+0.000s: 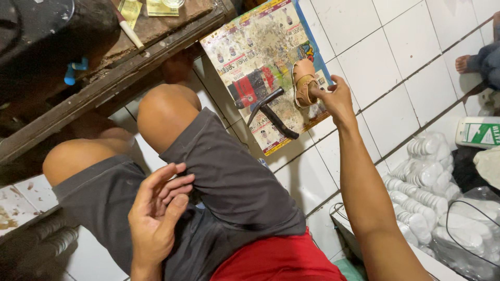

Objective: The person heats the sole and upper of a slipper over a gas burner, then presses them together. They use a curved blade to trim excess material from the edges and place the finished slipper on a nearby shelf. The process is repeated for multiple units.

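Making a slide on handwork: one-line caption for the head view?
Seated person's right hand sets a tan sandal on a printed sheet; left hand rests open.

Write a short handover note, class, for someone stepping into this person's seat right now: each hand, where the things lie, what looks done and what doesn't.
Right hand: arm stretched out, fingers gripping a small tan sandal over the printed paper sheet spread on the white tiled floor.
Left hand: open and empty, resting against the grey shorts on the lap.
A black metal tool lies on the sheet beside the sandal.
White insoles are stacked in plastic at the right.
Done: one sandal is at the sheet.
Left: whether the sandal is finished cannot be told; the tool is untouched.
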### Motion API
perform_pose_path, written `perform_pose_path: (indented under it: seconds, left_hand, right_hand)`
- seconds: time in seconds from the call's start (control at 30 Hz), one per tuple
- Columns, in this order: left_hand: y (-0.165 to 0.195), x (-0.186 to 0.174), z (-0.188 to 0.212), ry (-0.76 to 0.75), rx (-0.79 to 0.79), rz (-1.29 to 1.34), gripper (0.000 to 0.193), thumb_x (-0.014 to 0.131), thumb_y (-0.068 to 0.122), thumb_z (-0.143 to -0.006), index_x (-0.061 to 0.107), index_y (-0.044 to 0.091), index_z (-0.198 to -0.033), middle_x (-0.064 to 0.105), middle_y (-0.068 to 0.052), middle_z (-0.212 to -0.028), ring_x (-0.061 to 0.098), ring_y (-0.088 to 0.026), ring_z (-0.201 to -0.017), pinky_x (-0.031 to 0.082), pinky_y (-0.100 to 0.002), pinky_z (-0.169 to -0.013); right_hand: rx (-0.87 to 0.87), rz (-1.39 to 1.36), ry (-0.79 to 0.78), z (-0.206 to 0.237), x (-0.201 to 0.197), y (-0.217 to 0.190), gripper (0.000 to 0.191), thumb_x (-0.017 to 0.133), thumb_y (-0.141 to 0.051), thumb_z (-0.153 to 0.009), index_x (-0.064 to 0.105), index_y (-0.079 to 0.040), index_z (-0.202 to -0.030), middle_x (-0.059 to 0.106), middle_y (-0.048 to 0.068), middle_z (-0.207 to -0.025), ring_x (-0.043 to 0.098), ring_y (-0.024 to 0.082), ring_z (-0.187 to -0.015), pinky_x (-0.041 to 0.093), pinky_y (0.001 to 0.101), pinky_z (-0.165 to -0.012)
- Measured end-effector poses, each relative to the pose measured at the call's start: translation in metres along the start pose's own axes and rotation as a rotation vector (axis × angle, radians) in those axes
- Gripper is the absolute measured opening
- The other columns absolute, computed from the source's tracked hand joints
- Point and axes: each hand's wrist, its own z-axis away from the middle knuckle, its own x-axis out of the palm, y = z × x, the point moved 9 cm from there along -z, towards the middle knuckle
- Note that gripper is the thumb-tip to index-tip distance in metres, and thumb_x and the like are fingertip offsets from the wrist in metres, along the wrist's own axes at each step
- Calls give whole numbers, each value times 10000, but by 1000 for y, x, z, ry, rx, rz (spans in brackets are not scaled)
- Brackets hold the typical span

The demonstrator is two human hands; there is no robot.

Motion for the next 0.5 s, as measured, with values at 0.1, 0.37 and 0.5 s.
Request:
perform_pose_path:
  seconds: [0.1, 0.37, 0.5]
  left_hand:
    - [3, 9, -3, -12, -8, 6, 522, 655, 37, -955, 478, -53, -1439, 612, -215, -1400, 663, -287, -1231, 541, -374, -1026]
    - [-2, 29, -33, -40, -76, 57, 461, 642, 45, -964, 523, -49, -1399, 670, -183, -1289, 692, -240, -1128, 560, -348, -963]
    - [6, 48, -80, -55, -104, 129, 466, 634, 106, -967, 511, -28, -1396, 679, -165, -1222, 702, -228, -1030, 580, -335, -860]
  right_hand:
    - [-115, 220, -28, 3, 14, -9, 702, 817, -434, -851, 602, -3, -1363, 694, 193, -1174, 692, 267, -959, 560, 381, -808]
    - [224, -1936, -888, 74, 103, -77, 501, 445, -383, -1098, 480, 47, -1354, 608, 132, -1005, 646, 214, -886, 596, 304, -806]
    - [264, -2217, -1159, 122, 119, -139, 284, 412, -284, -1152, 483, -12, -1112, 495, 47, -965, 535, 146, -892, 554, 315, -856]
